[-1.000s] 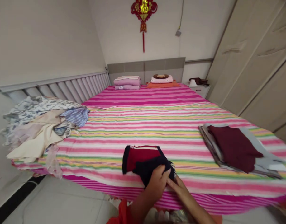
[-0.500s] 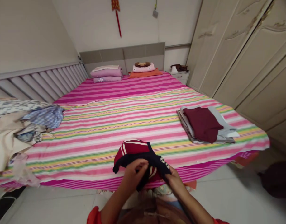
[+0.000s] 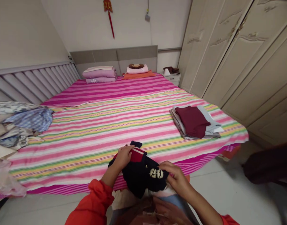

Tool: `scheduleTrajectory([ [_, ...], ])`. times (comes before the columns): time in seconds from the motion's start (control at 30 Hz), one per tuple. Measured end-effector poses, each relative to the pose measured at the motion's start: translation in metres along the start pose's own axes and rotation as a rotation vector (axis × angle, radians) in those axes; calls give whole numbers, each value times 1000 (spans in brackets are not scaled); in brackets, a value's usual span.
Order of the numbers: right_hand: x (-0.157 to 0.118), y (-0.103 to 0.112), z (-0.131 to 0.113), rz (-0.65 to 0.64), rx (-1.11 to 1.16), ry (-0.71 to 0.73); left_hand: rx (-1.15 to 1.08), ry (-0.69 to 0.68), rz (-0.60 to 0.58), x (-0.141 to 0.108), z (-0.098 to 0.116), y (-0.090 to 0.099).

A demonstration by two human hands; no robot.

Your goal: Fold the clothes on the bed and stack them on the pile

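Observation:
A navy and red garment (image 3: 136, 175) with white stripes and a cream print hangs at the bed's near edge, part of it resting on the striped sheet. On its left side, my left hand (image 3: 123, 157) is closed on the red part near a short navy band. My right hand (image 3: 175, 177) pinches the navy edge beside the cream print, thumb and fingers together. Folds hide the garment's full shape, so its exact kind is unclear.
A folded stack with a maroon garment (image 3: 192, 122) on top lies on the bed's right. Crumpled clothes (image 3: 28, 122) are heaped at the left. Folded lilac bedding (image 3: 100, 74) sits by the headboard (image 3: 136, 53). Wardrobes (image 3: 223, 56) line the right; a dark bag-like object (image 3: 267, 165) is near the floor.
My left hand has moved left and farther onto the bed, gripping the red part. The garment is more spread out, its cream print now facing up. The view has shifted slightly right.

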State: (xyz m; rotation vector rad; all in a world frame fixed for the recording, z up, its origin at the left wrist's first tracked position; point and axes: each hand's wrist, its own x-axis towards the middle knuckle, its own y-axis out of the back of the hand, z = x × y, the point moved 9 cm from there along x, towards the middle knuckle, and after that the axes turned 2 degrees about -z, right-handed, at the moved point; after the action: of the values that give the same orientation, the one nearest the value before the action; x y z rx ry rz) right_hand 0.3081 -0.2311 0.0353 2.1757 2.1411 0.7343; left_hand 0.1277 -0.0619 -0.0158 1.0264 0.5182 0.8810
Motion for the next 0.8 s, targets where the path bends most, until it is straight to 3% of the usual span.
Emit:
scheduleTrajectory([
  [0.07,-3,20,8,116,-31,-40,23,-10,-25,-5,-5,-7],
  [0.17,-8,49,27,282,-74,-176,98,39,80,-17,-20,-5],
  [0.3,-2,65,41,402,-98,-229,54,105,158,-29,-37,-7],
  [0.4,5,62,56,429,-107,-262,-97,125,139,-37,-46,-12],
  [0.53,-3,44,86,369,-48,-364,-302,246,167,-59,-68,-7],
  [0.7,-15,29,102,326,192,-431,-711,426,43,-101,-89,-2],
  [0.8,-5,34,98,354,374,-531,-995,582,106,-120,-99,23],
])
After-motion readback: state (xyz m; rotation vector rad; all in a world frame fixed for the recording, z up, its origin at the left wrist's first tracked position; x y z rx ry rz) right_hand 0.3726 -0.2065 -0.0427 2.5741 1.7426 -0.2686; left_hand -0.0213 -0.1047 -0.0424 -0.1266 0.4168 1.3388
